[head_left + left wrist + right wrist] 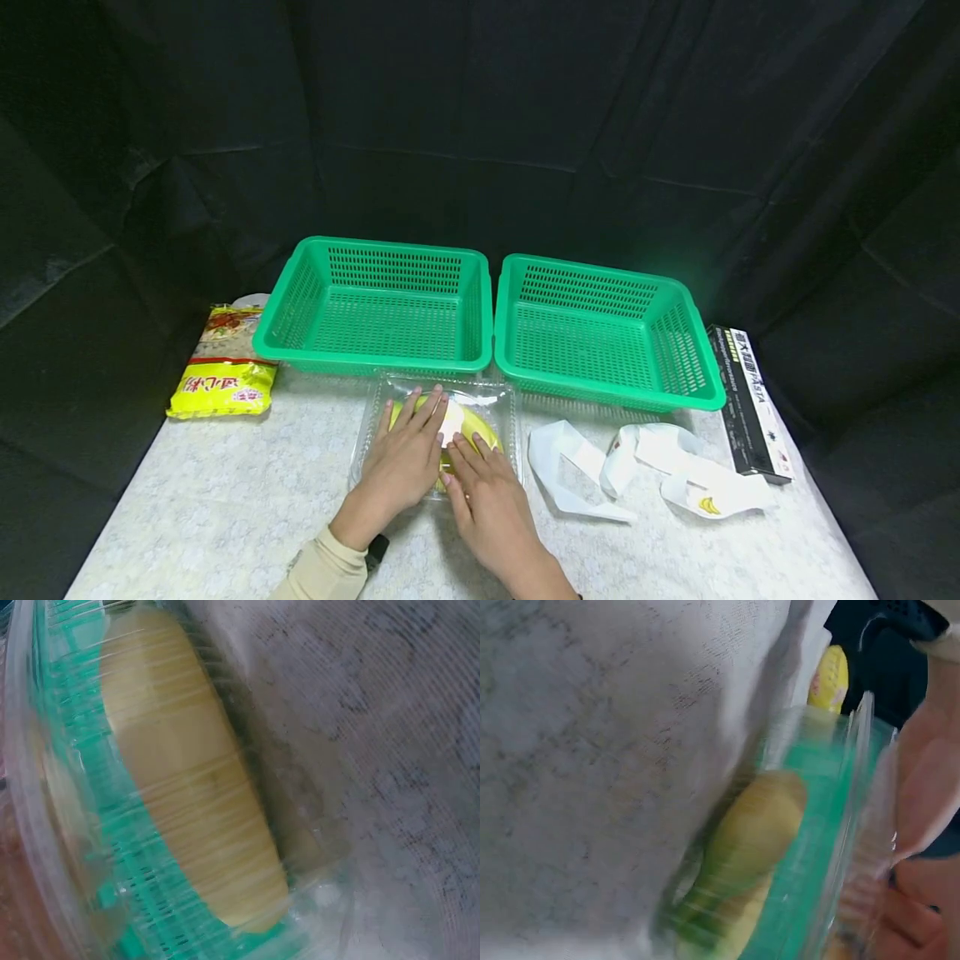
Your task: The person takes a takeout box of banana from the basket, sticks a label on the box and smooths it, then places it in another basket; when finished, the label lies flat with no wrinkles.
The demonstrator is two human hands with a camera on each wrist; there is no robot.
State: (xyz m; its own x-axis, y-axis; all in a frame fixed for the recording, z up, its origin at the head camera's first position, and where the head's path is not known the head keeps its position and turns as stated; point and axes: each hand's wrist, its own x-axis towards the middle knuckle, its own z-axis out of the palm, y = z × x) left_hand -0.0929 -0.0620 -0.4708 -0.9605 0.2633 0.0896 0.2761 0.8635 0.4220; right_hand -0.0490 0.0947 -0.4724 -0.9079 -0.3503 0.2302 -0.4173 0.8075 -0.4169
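A clear plastic container (507, 407) sits on the table with yellow bananas (480, 427) inside it. My left hand (399, 460) lies over the container's top with its fingers extended toward the far side. Beside it, my right hand (491, 507) rests on the near right part of the top, fingers also outstretched. A white patch shows over the bananas between the hands. Through the ribbed side wall, the left wrist view shows one banana (191, 765) lengthwise. From the other side, the right wrist view shows banana ends (757, 825), greenish at one tip.
Two green baskets (375, 363) (600, 390) stand side by side behind the container. At the left is a yellow pasta bag (225, 375). Crumpled white wrapping strips (566, 475), one bearing a banana picture, lie to the right, near a black pasta box (748, 408).
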